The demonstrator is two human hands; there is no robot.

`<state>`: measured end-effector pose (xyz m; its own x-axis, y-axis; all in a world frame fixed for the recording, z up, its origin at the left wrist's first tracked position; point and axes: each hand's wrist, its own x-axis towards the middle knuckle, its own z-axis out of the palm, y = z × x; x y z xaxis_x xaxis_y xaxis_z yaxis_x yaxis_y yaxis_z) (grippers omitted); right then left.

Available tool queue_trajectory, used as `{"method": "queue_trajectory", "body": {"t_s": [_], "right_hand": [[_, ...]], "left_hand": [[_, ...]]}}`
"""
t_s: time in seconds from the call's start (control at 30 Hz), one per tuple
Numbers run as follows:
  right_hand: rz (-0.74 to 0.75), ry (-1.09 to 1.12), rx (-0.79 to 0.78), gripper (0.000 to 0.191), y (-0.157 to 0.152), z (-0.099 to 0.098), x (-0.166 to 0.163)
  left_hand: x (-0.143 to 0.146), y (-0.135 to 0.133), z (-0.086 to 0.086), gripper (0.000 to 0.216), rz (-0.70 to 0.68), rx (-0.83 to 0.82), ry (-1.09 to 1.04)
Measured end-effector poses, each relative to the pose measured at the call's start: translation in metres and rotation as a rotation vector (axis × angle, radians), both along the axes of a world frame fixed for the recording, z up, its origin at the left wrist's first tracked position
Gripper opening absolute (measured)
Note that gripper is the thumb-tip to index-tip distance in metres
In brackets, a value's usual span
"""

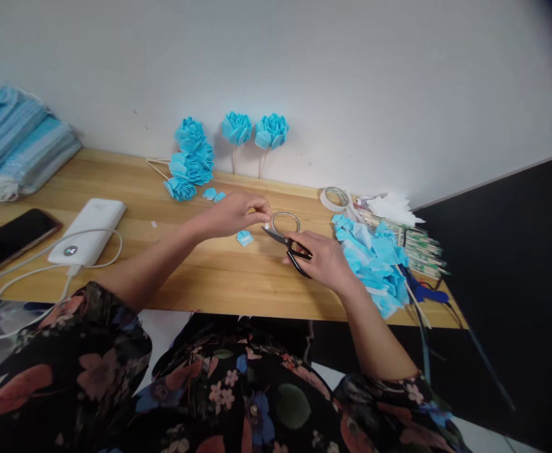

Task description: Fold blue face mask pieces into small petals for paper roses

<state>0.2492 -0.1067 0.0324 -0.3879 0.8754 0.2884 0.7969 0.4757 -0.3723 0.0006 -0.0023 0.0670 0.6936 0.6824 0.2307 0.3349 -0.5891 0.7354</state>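
Observation:
My right hand (325, 257) grips black-handled scissors (276, 235), their blades pointing left toward my other hand. Pinched between the thumb and finger of my left hand (244, 211) is a small white strip (266, 224), likely tape, with the scissor tips right by it. A thin ring-shaped tape roll (286, 222) rests on the table just beyond the blades. Below my left fingers lies a blue petal piece (244, 238) with a whitish patch on it. More blue petal pieces (213, 194) lie behind that hand.
Blue paper-like flowers on sticks (271, 131) lean against the wall, with others bunched (188, 163) beside them. Crumpled blue pieces (373, 258), a wider tape roll (334, 198) and green-white packets (422, 248) occupy the right. A power bank (87, 233), phone (14, 242) and face masks (19, 141) lie left.

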Motion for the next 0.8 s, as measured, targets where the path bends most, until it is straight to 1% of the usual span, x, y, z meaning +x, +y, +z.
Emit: {"method": "queue_trajectory", "body": {"t_s": [0.07,0.13,0.2,0.23,0.3,0.37,0.4,0.43,0.47,0.53,0.57,0.63,0.73,0.8], "right_hand": [[0.01,-0.033,-0.053,0.041,-0.002,-0.001,-0.003],[0.01,-0.113,-0.09,0.044,-0.005,-0.005,-0.005],[-0.027,-0.247,-0.093,0.046,-0.008,-0.008,-0.007],[-0.055,-0.321,-0.096,0.047,-0.01,-0.009,-0.007],[-0.106,-0.45,-0.14,0.049,-0.011,-0.005,-0.007],[-0.165,-0.491,-0.201,0.045,-0.009,0.004,-0.008],[-0.205,-0.457,-0.213,0.04,-0.007,0.01,-0.011],[-0.253,-0.374,-0.191,0.033,-0.004,0.015,-0.015],[-0.271,-0.239,-0.167,0.027,0.0,0.02,-0.02],[-0.239,0.105,-0.157,0.021,0.01,0.025,-0.032],[-0.212,0.241,-0.167,0.019,0.015,0.024,-0.04],[-0.204,0.439,-0.181,0.017,0.024,0.019,-0.054],[-0.215,0.629,-0.232,0.021,0.032,0.008,-0.07],[-0.229,0.703,-0.25,0.022,0.034,0.004,-0.075]], "left_hand": [[0.001,0.001,0.0,0.019,0.06,0.072,0.001],[-0.001,0.004,-0.001,0.018,0.154,0.122,-0.04],[-0.004,0.007,-0.004,0.018,0.239,0.109,-0.101],[-0.006,0.008,-0.006,0.018,0.268,0.07,-0.13],[-0.009,0.007,-0.013,0.02,0.3,-0.062,-0.187],[-0.009,0.004,-0.021,0.023,0.301,-0.215,-0.246],[-0.008,0.001,-0.024,0.024,0.296,-0.278,-0.277],[-0.006,-0.002,-0.028,0.024,0.289,-0.328,-0.308],[-0.005,-0.004,-0.03,0.025,0.283,-0.365,-0.337],[-0.001,-0.009,-0.034,0.025,0.281,-0.409,-0.385],[0.0,-0.012,-0.035,0.026,0.285,-0.425,-0.407],[0.001,-0.016,-0.035,0.028,0.303,-0.452,-0.449],[0.0,-0.021,-0.035,0.028,0.336,-0.485,-0.493],[-0.001,-0.023,-0.034,0.026,0.352,-0.488,-0.496]]}}
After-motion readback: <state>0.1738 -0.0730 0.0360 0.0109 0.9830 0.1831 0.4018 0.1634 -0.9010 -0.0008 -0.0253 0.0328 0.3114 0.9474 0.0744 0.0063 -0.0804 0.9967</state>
